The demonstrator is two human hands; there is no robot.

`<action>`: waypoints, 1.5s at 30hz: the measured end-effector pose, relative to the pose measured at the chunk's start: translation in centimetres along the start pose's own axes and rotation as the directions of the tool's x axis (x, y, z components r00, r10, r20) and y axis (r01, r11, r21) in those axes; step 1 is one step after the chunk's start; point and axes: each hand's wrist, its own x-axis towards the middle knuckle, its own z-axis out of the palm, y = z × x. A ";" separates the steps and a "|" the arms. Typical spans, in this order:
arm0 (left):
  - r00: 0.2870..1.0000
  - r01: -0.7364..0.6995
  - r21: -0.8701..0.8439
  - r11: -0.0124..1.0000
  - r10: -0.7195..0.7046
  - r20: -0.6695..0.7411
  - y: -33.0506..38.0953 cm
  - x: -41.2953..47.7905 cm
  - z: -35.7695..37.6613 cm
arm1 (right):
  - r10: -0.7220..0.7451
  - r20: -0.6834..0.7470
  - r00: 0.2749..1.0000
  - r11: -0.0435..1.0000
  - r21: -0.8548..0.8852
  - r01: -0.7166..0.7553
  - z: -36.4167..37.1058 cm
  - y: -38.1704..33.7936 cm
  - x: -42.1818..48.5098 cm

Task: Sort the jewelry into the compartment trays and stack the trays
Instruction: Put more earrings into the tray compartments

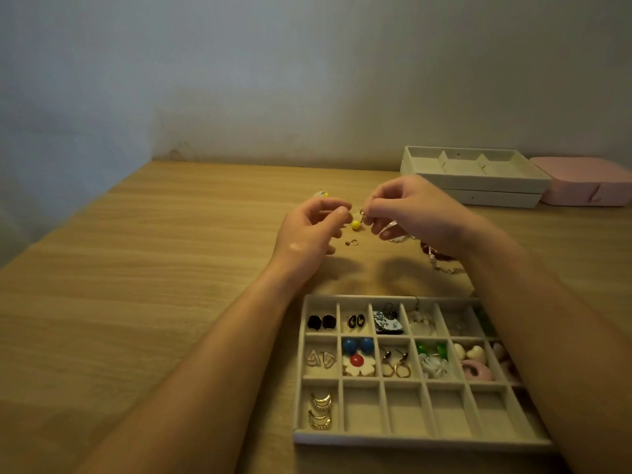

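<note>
A beige compartment tray lies near me, with several pairs of earrings in its upper two rows and gold hoops at bottom left. Above the table beyond it, my left hand pinches a thin wire or pin between thumb and forefinger. My right hand pinches the hook of an earring with a yellow bead that hangs between the two hands. A small gold earring lies on the table under them. A second yellow-and-white earring lies farther back. Beaded bracelets lie partly hidden under my right wrist.
Two more beige trays are stacked at the back right, the top one with wide compartments. A pink box stands beside them against the wall. The wooden table stretches to the left.
</note>
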 end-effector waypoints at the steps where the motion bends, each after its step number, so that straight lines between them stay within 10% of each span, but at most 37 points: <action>1: 0.999 -0.006 -0.036 0.999 0.007 0.035 0.5 -0.3 0.2 | -0.003 0.009 1.000 1.000 0.019 0.003 -0.1 -0.2 -0.3; 24: 0.959 -0.203 0.080 0.976 0.181 0.220 4.9 -5.3 2.1 | 0.101 -0.203 0.974 0.705 0.706 0.074 1.8 1.2 -9.8; 34: 0.953 -0.127 0.033 0.991 0.113 0.281 5.2 -5.1 1.3 | -0.108 -0.363 0.926 0.903 0.353 0.244 2.4 1.0 -10.5; 45: 0.920 0.164 -0.255 0.953 -0.055 0.388 5.4 -5.1 1.0 | -0.141 -0.332 0.933 0.860 0.426 0.281 1.9 1.1 -10.7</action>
